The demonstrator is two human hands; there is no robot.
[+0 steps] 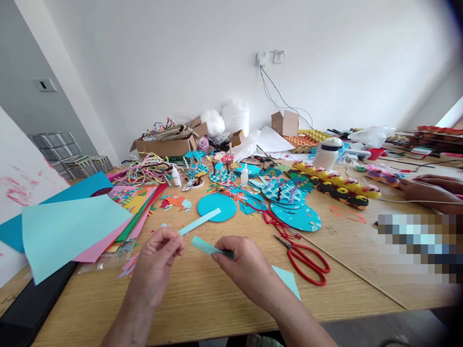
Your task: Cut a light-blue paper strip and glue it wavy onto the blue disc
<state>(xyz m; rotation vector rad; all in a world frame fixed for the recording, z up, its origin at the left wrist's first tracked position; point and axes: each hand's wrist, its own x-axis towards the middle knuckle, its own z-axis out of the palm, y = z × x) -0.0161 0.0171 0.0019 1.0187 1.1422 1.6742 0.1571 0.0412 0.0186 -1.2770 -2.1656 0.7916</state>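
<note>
Pinching a lt. blue paper strip [200,221] btwn thumb & fingers, L hand [162,253] is above the bench [202,303], nr the middle of its front edge. Strip's far end overlaps a round blue disc [208,205] in view; can't tell if touching. R hand [237,262] just beside it, pinching a 2nd lt. blue paper piece [203,245] the same way; the 2 pieces are apart.

Containers: big cardboard box [164,146], back edge L of centre, heaped w/ tan rolled stuff + colored fuzzy sticks on top. Small cardboard box [285,124], back edge R of centre, flaps up, inside hidden. Yellow egg tray [313,136] just R of it. White jar [327,155] toward back R corner, lid on, contents unclear. Red cup [376,153] farther R, inside too small to tell. 2 small squeeze bottles mid-bench: one w/ label [176,176], one plain white [244,175], both upright, fill level unclear. Clear plastic bag [103,262] nr L edge, under colored sheets [139,212]. Red-handled scissors [307,262] lie R of R hand.
</note>
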